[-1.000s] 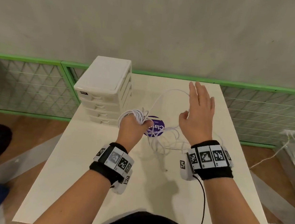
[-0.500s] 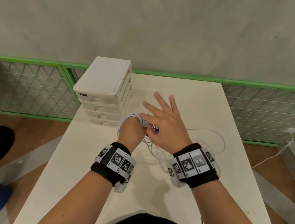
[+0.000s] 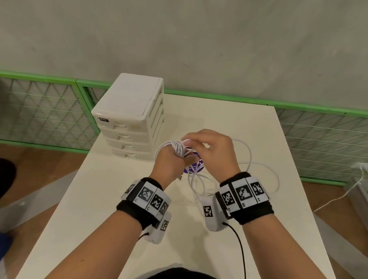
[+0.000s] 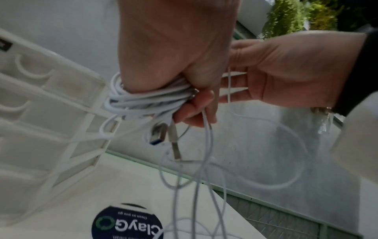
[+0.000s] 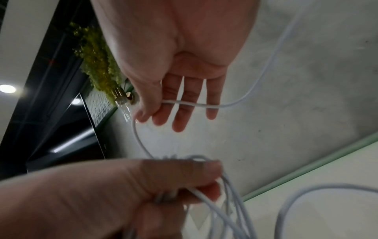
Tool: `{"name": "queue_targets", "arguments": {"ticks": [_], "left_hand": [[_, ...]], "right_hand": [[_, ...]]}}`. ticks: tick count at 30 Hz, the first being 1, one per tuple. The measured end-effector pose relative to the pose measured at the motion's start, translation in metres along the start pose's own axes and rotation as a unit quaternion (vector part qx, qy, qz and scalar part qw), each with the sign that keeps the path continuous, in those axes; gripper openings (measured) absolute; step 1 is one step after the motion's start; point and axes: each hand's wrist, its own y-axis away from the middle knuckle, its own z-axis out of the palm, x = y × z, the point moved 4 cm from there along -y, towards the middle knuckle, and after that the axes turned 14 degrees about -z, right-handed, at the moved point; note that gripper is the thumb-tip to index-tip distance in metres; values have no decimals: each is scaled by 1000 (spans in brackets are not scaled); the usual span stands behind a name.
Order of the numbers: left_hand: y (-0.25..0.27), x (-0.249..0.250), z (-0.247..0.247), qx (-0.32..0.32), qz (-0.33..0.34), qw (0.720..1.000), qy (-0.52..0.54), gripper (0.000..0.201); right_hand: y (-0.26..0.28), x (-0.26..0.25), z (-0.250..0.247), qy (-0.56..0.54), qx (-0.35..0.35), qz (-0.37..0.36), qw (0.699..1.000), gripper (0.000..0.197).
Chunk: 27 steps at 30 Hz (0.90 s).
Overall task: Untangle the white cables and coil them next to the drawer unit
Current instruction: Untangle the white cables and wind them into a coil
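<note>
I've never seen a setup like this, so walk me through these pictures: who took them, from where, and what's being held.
No machine here: a person wears three cameras. One sits on the head and looks down at a table; one rides each wrist, on the black bands with checkered tags. The left hand grips a bundle of white cable wound round it, plugs dangling below. The right hand pinches one loose strand between thumb and finger. More cable lies looped on the table, beside a white drawer unit and a round purple sticker.

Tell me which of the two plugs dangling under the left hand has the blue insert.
The wider USB plug, hanging left of the slimmer silver plug below the left hand, shows blue at its tip in the left wrist view.
</note>
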Motion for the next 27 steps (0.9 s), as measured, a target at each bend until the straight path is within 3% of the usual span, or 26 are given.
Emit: {"name": "queue_targets", "arguments": {"ticks": [6,10,12,16,20,25,27], "left_hand": [[-4,-30,7,-30,-49,998,-31,41],[-6,-43,3,-15,-73,997,-16,37],[-3,-39,6,-23,-65,998,14,36],[5,-18,14,-69,-40,993,84,15],[5,-11,11,-97,-53,986,122,31],[4,-17,12,-133,-88,974,160,50],[6,-16,6,-132,-79,968,197,42]], "right_hand": [[-13,-8,-47,-94,211,10,973,16],[-5,11,-86,-142,342,67,927,18],[-5,18,-89,-129,311,91,937,15],[-3,24,-67,-53,170,118,977,16],[3,22,-52,-10,63,81,995,22],[4,15,-50,-75,131,87,985,14],[5,18,-53,-81,164,92,979,16]]}}
